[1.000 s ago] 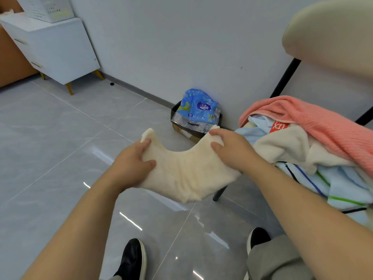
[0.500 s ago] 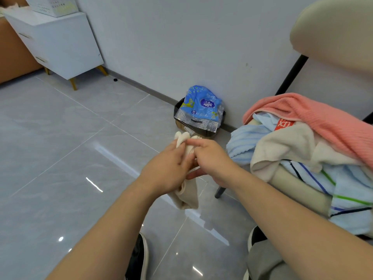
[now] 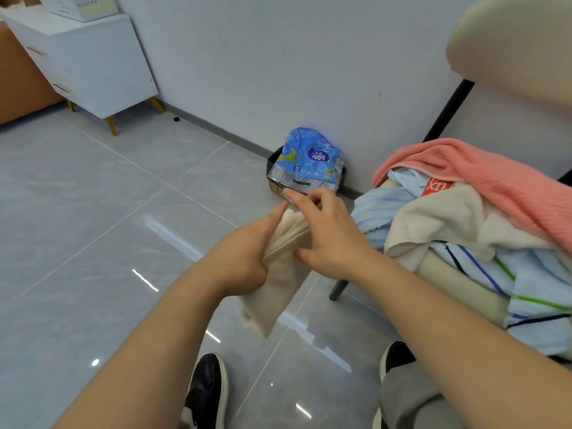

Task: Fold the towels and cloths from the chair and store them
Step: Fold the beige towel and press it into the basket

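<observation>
A small cream cloth (image 3: pixel 275 292), folded in half, hangs down in the air over the floor. My left hand (image 3: pixel 244 255) grips its upper part, fingers curled round the fold. My right hand (image 3: pixel 325 233) pinches the top edge from the other side, close against the left hand. On the right stands the chair (image 3: pixel 507 48), its seat heaped with a pink towel (image 3: pixel 501 181), a light blue cloth (image 3: pixel 374 212), a cream towel (image 3: pixel 439 221) and a striped blue towel (image 3: pixel 538 286).
A black bin (image 3: pixel 274 164) holding a blue plastic bag (image 3: pixel 309 159) stands by the wall behind my hands. A white cabinet (image 3: pixel 89 60) with a white basket (image 3: pixel 80 6) on top is at the far left. Grey floor tiles stretch left; my shoes (image 3: pixel 207 391) are below.
The cloth was stretched wide between my hands a second ago. My hands came together, folding it in half, and it now hangs lower and longer from them.
</observation>
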Tool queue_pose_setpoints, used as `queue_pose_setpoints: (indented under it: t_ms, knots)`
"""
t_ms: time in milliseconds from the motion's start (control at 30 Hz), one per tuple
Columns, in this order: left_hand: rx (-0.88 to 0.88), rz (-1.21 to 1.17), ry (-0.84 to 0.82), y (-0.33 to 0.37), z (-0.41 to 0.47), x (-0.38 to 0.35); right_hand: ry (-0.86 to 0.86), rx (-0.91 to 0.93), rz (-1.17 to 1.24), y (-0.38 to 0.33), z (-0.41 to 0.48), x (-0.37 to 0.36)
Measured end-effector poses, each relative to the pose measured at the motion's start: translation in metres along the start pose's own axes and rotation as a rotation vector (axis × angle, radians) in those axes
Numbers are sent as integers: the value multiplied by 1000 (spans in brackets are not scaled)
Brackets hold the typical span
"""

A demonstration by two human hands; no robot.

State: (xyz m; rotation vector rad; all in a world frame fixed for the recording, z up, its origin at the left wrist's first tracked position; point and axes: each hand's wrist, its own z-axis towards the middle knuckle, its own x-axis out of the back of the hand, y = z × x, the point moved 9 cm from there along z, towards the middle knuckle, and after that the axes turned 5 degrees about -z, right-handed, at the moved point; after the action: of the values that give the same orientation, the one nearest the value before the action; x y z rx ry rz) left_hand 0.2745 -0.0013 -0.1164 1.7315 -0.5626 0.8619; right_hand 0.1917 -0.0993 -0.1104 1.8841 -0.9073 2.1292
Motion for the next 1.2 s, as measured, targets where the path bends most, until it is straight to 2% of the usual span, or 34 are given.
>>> queue_pose_setpoints:
  t_ms: [267,500,633,700,800,967,1100,1200]
  knots:
    - [-46,130,39,12,1,-9,-261,112,-205,-3,-3,-31]
    - [28,265,79,-7,2,0,-326,44,-329,3,-9,-19]
    - [122,342,29,-18,0,-1,-329,72,-256,-5,-9,-15]
    - [117,386,-2,-14,-1,-7,-351,131,-234,-15,-10,-14]
    - [101,332,-33,-9,1,-15,-357,181,-213,-23,-13,-15]
    - [143,263,-159,-19,3,-19,-382,149,-127,-16,-9,-13]
    - [139,208,-157,-17,2,-20,-378,154,-107,-11,-5,-15]
    - [154,89,-125,-21,2,-14,-318,111,21,1,1,-15]
